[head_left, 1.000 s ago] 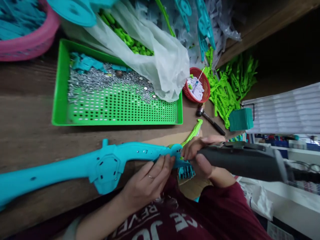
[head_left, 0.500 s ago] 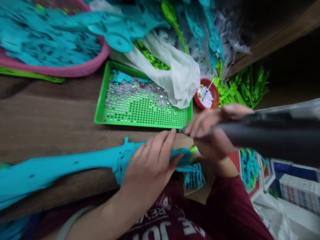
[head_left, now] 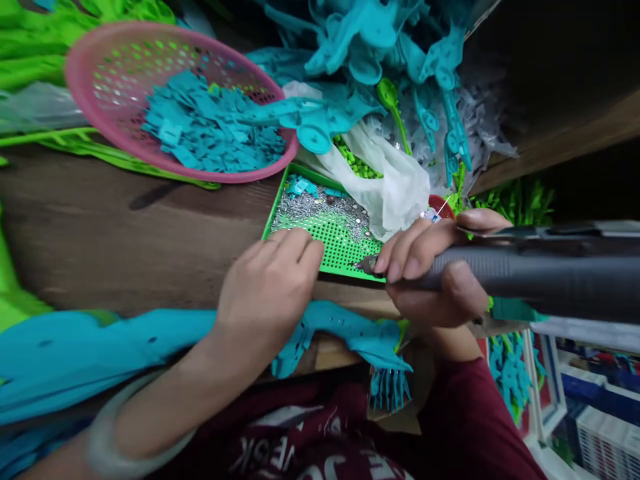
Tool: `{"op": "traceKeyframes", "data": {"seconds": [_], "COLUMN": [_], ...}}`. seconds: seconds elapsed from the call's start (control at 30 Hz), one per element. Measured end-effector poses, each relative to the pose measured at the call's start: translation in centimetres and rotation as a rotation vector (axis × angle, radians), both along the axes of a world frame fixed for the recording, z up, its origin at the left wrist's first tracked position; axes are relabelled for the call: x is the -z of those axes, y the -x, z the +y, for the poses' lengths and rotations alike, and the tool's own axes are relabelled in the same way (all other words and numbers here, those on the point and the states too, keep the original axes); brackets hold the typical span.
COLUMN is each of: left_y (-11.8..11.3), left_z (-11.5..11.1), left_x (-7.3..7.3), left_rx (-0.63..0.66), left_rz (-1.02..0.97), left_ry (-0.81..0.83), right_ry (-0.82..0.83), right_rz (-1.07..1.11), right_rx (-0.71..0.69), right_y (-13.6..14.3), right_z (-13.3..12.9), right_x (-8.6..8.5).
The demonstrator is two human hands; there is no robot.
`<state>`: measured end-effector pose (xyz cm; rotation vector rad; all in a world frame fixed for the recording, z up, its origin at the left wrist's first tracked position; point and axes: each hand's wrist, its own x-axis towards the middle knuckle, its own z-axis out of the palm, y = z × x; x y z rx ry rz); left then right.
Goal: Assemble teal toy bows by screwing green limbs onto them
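My right hand (head_left: pixel 435 273) is wrapped around a dark electric screwdriver (head_left: pixel 515 267), which lies nearly level with its bit pointing left, over the tray's near edge. My left hand (head_left: pixel 270 280) is closed with its fingers curled down at the near left edge of the green perforated tray (head_left: pixel 345 272); what its fingertips hold, if anything, is hidden. Small silver screws (head_left: pixel 325 208) lie heaped in the tray's far half, beside a few blue plastic bits (head_left: pixel 301 185). A long blue plastic part (head_left: pixel 345 327) rests below both hands, partly covered by my left forearm.
A pink basket (head_left: pixel 200 175) of small blue pieces stands at the back left. White cloth-like wrapping (head_left: pixel 400 193) hangs over the tray's right side, near a red basket (head_left: pixel 443 205). More blue parts (head_left: pixel 350 40) pile up behind. A wooden beam (head_left: pixel 560 113) crosses the right.
My left hand has lifted off the blue part and moved up and left to the tray, its fingers curling. The screwdriver stays in my right hand. The view has shifted, showing more of the pink basket.
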<state>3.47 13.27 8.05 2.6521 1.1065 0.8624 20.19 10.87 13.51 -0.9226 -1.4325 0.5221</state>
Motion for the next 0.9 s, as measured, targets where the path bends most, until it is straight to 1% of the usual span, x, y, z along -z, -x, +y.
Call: {"op": "traceKeyframes", "data": {"seconds": [0.03, 0.07, 0.17, 0.2, 0.27, 0.33, 0.4, 0.47, 0.6, 0.67, 0.8, 0.9], "left_y": [-0.2, -0.4, -0.7, -0.7, -0.6, -0.4, -0.2, -0.2, 0.0, 0.0, 0.0, 0.1], "left_z": [0.1, 0.2, 0.2, 0.3, 0.6, 1.1, 1.4, 1.6, 1.3, 1.0, 0.3, -0.2], "left_x": [0.1, 0.1, -0.2, -0.4, -0.9, -1.3, -1.5, -1.5, -1.0, -0.8, -1.0, -1.4], "left_rx": [-0.024, -0.008, 0.116, 0.139, 0.159, 0.185, 0.213, 0.242, 0.302, 0.297, 0.284, 0.244], "left_rz": [0.0, -0.033, -0.155, -0.147, -0.071, 0.022, 0.061, 0.032, -0.127, -0.178, -0.19, -0.106], "left_ry": [0.0, 0.008, 0.027, 0.01, -0.085, -0.203, -0.259, -0.223, 0.011, 0.076, 0.062, -0.001], "right_ry": [-0.063, -0.104, -0.104, -0.108, -0.125, -0.108, -0.082, -0.053, -0.028, -0.046, -0.064, -0.055], "right_rz": [0.049, 0.082, 0.14, 0.152, 0.147, 0.105, 0.06, 0.025, 0.015, 0.038, 0.039, 0.054], "right_rx": [-0.016, -0.03, -0.072, -0.084, -0.086, -0.058, -0.03, -0.025, -0.051, -0.08, -0.089, -0.079], "right_y": [0.3, 0.6, 1.2, 1.2, 1.1, 0.8, 0.4, 0.0, -0.4, -0.4, -0.2, -0.1], "right_z": [0.9, 1.6, 2.5, 2.5, 2.1, 1.6, 1.1, 0.8, 0.6, 0.7, 0.6, 0.1], "right_x": [0.3, 0.6, 1.2, 1.3, 1.3, 1.3, 1.3, 1.5, 1.9, 2.0, 2.0, 2.1]}}
